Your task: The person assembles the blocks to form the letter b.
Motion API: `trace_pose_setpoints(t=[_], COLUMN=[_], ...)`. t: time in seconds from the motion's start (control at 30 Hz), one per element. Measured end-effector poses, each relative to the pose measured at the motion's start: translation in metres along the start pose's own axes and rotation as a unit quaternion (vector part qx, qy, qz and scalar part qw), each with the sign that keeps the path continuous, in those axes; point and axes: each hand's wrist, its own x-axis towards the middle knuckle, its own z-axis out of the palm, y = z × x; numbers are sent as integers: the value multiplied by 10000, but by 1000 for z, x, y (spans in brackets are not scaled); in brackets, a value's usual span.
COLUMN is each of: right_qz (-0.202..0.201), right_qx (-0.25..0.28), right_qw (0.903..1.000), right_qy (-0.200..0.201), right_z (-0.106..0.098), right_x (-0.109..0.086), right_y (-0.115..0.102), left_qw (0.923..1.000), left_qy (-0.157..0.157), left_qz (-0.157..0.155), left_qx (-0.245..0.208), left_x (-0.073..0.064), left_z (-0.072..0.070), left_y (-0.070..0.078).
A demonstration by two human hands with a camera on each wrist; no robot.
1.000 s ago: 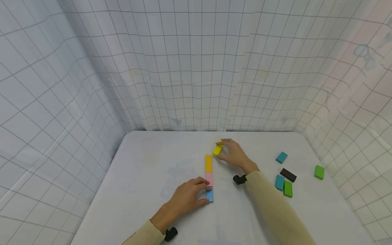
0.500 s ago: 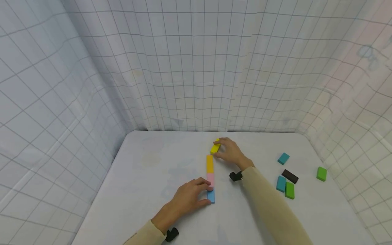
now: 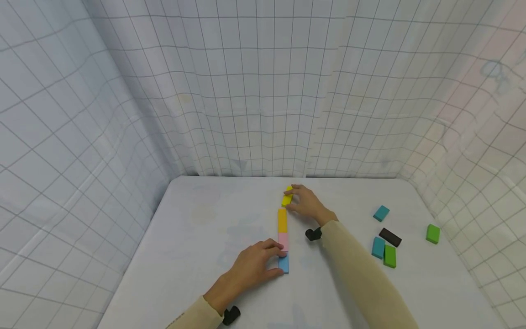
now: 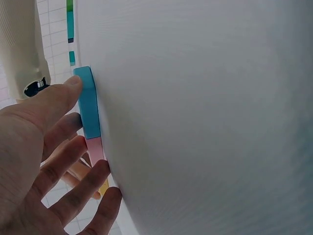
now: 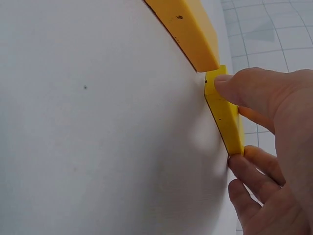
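Note:
Three blocks lie end to end in a line on the white table: a light blue block (image 3: 284, 264) nearest, a pink block (image 3: 283, 239) beyond it, then an orange block (image 3: 282, 221). My left hand (image 3: 255, 264) spans the blue block, thumb at its near end and fingers reaching over to the pink one. At the far end of the line, my right hand (image 3: 307, 202) pinches a yellow block (image 3: 286, 200) lengthwise between thumb and fingers. That block slants slightly right of the line. Its near end sits close to the orange block, as the right wrist view also shows.
To the right lie two teal blocks, one farther back (image 3: 381, 213), a black block (image 3: 390, 237) and two green blocks, one of them (image 3: 433, 233) near the right edge. Gridded white curtains (image 3: 263, 91) enclose the table (image 3: 197, 256) at the back and sides.
My right hand has moved the yellow block a little left and turned it closer to the line of blocks. The left hand stays in place on the blue and pink blocks.

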Motion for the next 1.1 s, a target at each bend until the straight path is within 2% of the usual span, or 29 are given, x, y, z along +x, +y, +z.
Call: trace_pose_setpoints(t=[0.2,0.4,0.67,0.73,0.83,1.07,1.1], right_qz=[-380,-390,-594,-611,-520,-431,-345], right_qx=[-70,-133,-114,-83,-30,28,74], right_qw=[9991,9991,9981,9981,9983,9987,9988], right_qy=[185,73,91,-42,-258,-279,-330], right_z=[15,22,23,18,10,14,11], right_x=[13,20,17,14,8,9,7], right_y=[26,35,28,19,3,5,-2], left_qw=[10000,9999,9999,9999,9999,9999,9999], left_qy=[57,120,107,110,119,93,88], left_qz=[36,72,57,62,75,78,73], left_qx=[60,96,112,107,100,114,117], left_x=[0,0,1,1,1,1,1], left_z=[-1,-1,0,0,-1,-1,-2], left_y=[1,2,2,2,2,2,2])
